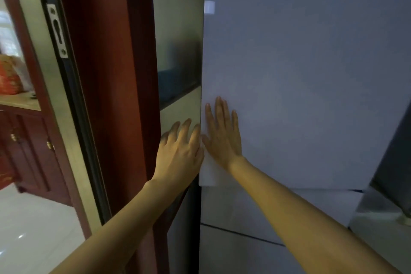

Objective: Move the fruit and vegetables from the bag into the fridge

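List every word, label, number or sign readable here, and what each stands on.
None can be read.
Fridge door: a small pale patch near its top edge, too blurred to tell any text.
Red-and-orange bag on the far counter: patterned, too blurred to read.

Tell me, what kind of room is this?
Probably a home kitchen or the room beside it: a tall pale fridge door, a reddish wooden door frame and a wooden cabinet on shiny floor tiles.
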